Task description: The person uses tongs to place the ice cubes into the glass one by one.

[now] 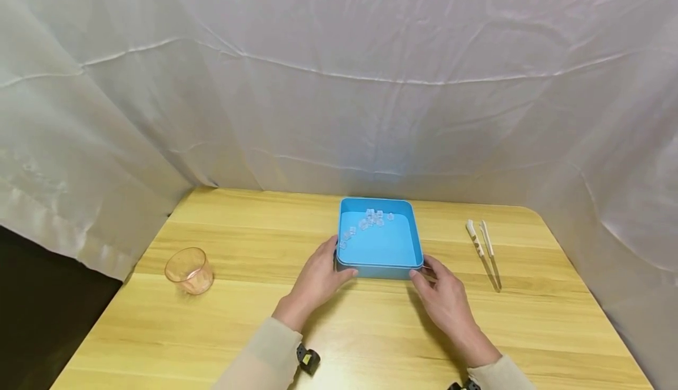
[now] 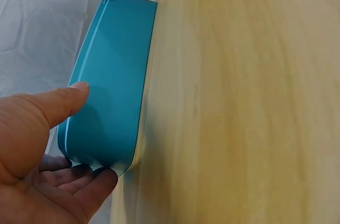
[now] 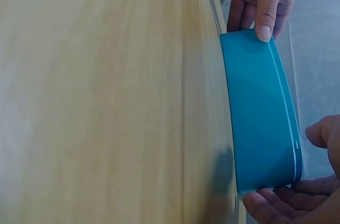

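Note:
A square blue tray rests on the wooden table, with a cluster of small clear cubes towards its back and a few more along its left wall. My left hand grips the tray's front left corner. Its thumb presses on the front wall while the fingers curl round the side. At the opposite front corner is my right hand, fingers right at the side wall. In the right wrist view, its thumb stands apart from the tray.
A clear, orange-tinted glass stands on the left of the table. To the right lie tongs with white handles and metal ends. Grey-white cloth hangs behind the table and at both sides.

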Motion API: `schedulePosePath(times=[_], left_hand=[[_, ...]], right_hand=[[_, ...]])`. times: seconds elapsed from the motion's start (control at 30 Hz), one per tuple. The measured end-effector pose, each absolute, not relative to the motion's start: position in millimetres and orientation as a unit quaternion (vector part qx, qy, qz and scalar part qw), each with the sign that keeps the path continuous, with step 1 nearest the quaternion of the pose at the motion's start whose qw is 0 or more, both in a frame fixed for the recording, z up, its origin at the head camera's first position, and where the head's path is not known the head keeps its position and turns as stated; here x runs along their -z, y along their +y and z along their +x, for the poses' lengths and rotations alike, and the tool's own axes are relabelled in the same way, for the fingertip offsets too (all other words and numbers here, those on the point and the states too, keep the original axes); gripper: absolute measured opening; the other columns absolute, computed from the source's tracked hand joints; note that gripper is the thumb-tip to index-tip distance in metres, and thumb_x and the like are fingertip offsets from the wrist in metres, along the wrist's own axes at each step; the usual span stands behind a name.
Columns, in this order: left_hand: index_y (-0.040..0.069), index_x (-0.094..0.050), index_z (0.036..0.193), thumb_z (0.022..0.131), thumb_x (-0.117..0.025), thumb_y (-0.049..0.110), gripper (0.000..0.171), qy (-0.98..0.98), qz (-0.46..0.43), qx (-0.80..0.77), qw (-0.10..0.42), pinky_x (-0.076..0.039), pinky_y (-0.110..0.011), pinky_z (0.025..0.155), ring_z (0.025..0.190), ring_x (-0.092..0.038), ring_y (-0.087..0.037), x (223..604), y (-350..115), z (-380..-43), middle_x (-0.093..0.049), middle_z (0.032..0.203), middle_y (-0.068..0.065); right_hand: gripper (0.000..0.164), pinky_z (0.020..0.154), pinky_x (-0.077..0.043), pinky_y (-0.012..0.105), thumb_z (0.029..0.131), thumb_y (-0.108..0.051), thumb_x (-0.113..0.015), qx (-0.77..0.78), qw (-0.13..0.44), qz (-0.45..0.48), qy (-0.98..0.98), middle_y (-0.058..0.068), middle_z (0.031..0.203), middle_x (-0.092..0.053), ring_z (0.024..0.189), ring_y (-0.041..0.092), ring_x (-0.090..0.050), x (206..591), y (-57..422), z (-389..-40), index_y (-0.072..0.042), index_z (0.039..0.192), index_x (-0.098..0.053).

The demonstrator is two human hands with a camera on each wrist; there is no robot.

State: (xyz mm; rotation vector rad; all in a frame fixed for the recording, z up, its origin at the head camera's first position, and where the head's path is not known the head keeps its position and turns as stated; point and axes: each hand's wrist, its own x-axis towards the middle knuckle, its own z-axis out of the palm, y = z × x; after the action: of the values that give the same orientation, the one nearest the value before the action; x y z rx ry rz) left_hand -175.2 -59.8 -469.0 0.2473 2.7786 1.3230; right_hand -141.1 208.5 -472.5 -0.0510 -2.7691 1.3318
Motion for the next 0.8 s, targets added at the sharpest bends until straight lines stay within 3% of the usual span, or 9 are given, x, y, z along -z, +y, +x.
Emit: schedulePosePath(times=[0.43, 0.8], left_hand=[[0.001, -0.038, 0.161, 0.095, -0.080, 0.034, 0.084, 0.900, 0.081, -0.428, 0.019, -0.041, -0.054, 0.121, 0.148, -0.046, -0.038, 467.0, -65.5, -164.2, -0.047, 0.162, -0.019], [0.006, -0.056, 0.149, 0.099, -0.073, 0.028, 0.058, 0.911, 0.069, -0.405, -0.025, -0.053, -0.052, 0.108, 0.130, -0.063, -0.034, 460.4, -77.6, -149.9, -0.065, 0.143, -0.014]], right_hand=[[0.055, 0.103, -0.057, 0.051, 0.107, -0.030, -0.063, -0.424, 0.042, -0.012, -0.905, 0.023, 0.148, -0.059, 0.129, 0.039, -0.063, 470.3, 212.1, -137.6, 0.001, 0.150, -0.052], [0.052, 0.097, -0.059, 0.052, 0.107, -0.034, -0.062, -0.402, 0.055, -0.023, -0.913, 0.022, 0.140, -0.064, 0.119, 0.040, -0.068, 467.5, 218.4, -132.1, 0.001, 0.146, -0.057]])
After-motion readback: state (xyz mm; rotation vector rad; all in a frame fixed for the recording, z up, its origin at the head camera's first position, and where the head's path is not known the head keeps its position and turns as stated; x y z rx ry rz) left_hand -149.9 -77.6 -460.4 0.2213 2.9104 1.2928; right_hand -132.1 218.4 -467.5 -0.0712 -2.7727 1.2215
